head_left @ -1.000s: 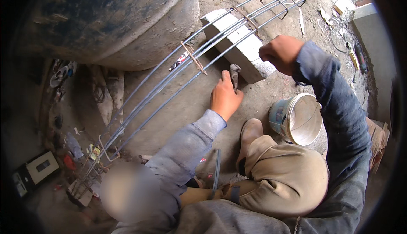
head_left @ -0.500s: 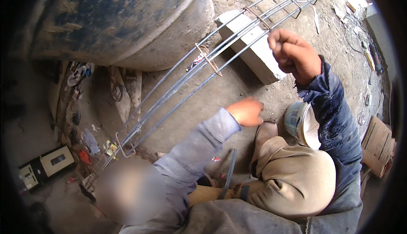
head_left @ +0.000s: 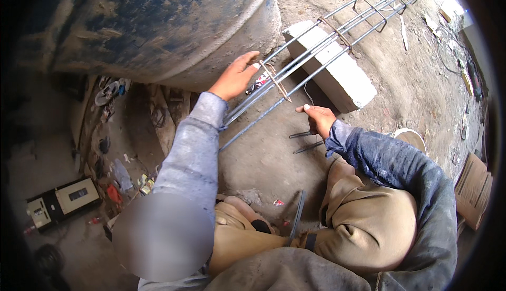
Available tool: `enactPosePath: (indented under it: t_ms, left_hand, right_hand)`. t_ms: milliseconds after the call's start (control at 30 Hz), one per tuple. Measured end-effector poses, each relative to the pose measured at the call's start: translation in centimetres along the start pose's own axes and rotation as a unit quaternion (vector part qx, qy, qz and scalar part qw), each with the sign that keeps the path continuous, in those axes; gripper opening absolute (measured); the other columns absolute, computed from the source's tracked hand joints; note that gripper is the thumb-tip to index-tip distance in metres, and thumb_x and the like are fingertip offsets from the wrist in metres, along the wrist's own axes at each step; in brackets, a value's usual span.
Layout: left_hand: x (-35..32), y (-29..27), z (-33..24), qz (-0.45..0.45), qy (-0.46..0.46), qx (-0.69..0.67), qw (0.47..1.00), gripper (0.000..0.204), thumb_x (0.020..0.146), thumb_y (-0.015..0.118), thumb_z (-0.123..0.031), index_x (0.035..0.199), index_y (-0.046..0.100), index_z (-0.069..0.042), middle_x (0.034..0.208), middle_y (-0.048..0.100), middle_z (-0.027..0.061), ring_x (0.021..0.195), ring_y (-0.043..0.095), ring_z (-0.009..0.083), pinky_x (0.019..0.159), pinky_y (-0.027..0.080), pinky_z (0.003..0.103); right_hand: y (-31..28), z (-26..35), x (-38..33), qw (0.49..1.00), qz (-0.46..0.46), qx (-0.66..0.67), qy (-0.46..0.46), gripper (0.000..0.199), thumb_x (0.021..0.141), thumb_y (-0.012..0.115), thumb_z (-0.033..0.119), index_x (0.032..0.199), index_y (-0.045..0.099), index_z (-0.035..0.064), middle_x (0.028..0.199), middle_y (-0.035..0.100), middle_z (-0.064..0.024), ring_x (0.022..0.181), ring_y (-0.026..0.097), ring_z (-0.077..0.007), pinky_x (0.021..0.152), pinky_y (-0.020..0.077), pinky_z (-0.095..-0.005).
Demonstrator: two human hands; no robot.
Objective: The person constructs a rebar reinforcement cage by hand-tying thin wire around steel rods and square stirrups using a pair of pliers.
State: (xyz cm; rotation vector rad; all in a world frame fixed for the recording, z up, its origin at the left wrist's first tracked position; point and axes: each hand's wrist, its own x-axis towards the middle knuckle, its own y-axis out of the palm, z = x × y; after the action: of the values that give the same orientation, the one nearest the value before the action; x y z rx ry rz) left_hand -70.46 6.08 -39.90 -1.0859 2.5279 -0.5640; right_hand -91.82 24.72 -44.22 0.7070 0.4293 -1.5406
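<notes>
A long rebar cage point(head_left: 310, 52) of steel rods and tied square stirrups slants from the upper right toward my left forearm. My left hand point(head_left: 232, 78) is at its left edge, fingers stretched out and the thumb beside a rusty stirrup point(head_left: 275, 83). On the other side of the cage my right hand point(head_left: 320, 119) is closed around a tool with two dark handles point(head_left: 307, 147), seemingly pliers. The tool's head is hidden in the palm. A thin wire point(head_left: 311, 91) rises near the right fingertips.
A white block point(head_left: 337, 75) lies under the cage. A large blue, dirt-crusted drum point(head_left: 174, 22) fills the upper left. By my right forearm stands a bucket point(head_left: 411, 137), partly covered. Cardboard point(head_left: 473, 191) lies at the right, and a beige-and-black case point(head_left: 66, 202) at the lower left.
My left hand has moved up and left to the stirrup, its fingers now stretched out. My right hand has come down and left from above the block, and the two dark handles now show.
</notes>
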Motion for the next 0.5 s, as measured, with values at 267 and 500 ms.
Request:
enactPosePath:
  t_ms: [267, 500]
  left_hand:
    - [0.9, 0.3, -0.3, 0.061, -0.027, -0.074, 0.995, 0.051, 0.077, 0.051, -0.002, 0.128, 0.051, -0.007, 0.113, 0.062, 0.0101, 0.096, 0.056, 0.0152, 0.085, 0.043, 0.026]
    - [0.9, 1.0, 0.7, 0.047, -0.014, -0.059, 0.997, 0.046, 0.080, 0.054, -0.004, 0.127, 0.052, -0.007, 0.124, 0.057, 0.0115, 0.112, 0.052, 0.0193, 0.098, 0.038, 0.030]
  right_hand:
    - [1.9, 0.6, -0.4, 0.997, -0.051, -0.060, -0.016, 0.048, 0.088, 0.059, 0.044, 0.107, 0.062, 0.0011, 0.053, 0.044, 0.0020, 0.045, 0.040, -0.0091, 0.045, 0.0382, -0.0270]
    - [1.3, 1.6, 0.6, 0.996, -0.045, 0.070, 0.007, 0.058, 0.084, 0.060, 0.052, 0.103, 0.063, -0.0020, 0.049, 0.035, 0.0022, 0.042, 0.036, -0.0104, 0.049, 0.0427, -0.0284]
